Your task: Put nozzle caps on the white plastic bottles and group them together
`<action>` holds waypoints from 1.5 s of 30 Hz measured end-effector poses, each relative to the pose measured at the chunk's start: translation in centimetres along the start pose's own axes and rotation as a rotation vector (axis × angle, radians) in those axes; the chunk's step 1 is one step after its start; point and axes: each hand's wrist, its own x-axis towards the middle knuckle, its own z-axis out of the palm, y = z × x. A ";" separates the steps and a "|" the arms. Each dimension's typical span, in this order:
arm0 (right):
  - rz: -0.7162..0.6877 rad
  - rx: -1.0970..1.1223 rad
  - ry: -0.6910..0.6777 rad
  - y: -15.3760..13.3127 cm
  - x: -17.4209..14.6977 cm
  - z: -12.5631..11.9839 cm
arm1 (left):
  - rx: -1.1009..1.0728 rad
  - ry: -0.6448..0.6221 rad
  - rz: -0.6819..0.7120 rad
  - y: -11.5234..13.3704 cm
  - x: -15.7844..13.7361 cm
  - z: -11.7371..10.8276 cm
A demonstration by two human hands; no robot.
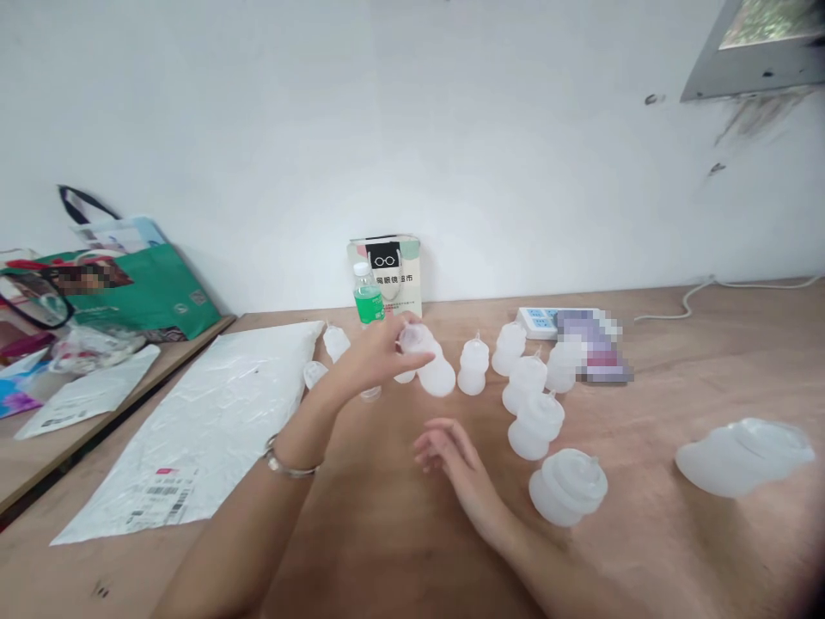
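My left hand (379,354) reaches over the table with its thumb and fingers around the top end of a frosted white, waisted plastic bottle (438,371). That bottle leans, its rounded end pointing down to the right. Lower and nearer me, my right hand (456,468) hovers with loosely bent fingers and nothing in them. Similar frosted bottles stand about: one (473,365) just right of the held one, several in a slanting row, and the nearest of these (567,487) right of my right hand. Behind my left hand, others are partly hidden, among them one (336,342).
A white mailing bag (212,413) lies on the wooden table (380,533) at left. A water bottle (368,297) and paper bag (412,275) stand at the wall. A lone frosted bottle (741,456) lies far right, a white power strip (538,322) behind. A green bag (155,288) sits left.
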 end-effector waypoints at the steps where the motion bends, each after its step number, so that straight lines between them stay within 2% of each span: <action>1: 0.027 0.094 0.012 -0.2 0.0 0.0 | -0.110 -0.058 -0.008 0.0 -1.3 -0.5; 3: 0.049 0.249 -0.012 -0.6 0.0 -0.1 | -0.302 -0.150 -0.031 -0.5 -3.6 -0.6; 6: 0.032 0.266 -0.080 -0.7 -0.4 -0.2 | -0.472 -0.157 -0.061 -2.0 -5.8 1.1; 8: -0.005 0.152 -0.064 -0.6 -0.6 -0.2 | -0.563 -0.132 -0.060 -3.1 -6.5 2.5; 13: -0.190 -0.224 0.085 -0.7 -1.0 -0.6 | -0.747 -0.044 -0.031 -4.9 -7.2 4.9; 18: -0.427 -0.525 0.159 -0.6 -1.0 -0.9 | -0.737 0.104 -0.084 -5.2 -7.5 6.5; 27: -0.994 -1.099 0.099 -0.1 -1.4 -1.8 | -0.698 -0.001 -0.136 -6.0 -7.3 6.3; 30: -1.102 -1.167 0.071 0.0 -1.6 -2.0 | -0.626 -0.045 -0.112 -6.3 -7.5 6.2; 32: -1.144 -1.169 0.060 0.1 -1.7 -2.0 | -0.539 -0.017 -0.105 -6.4 -7.8 6.4; 35: -1.131 -1.135 0.077 0.1 -1.7 -1.8 | -0.452 0.052 -0.133 -6.3 -8.0 6.7; 40: -0.937 -1.015 0.103 -0.1 -1.7 -1.3 | -0.417 0.033 -0.195 -6.8 -8.2 6.9; 45: -0.740 -0.777 0.080 0.0 -1.9 -1.1 | -0.390 0.031 -0.062 -7.1 -8.2 6.7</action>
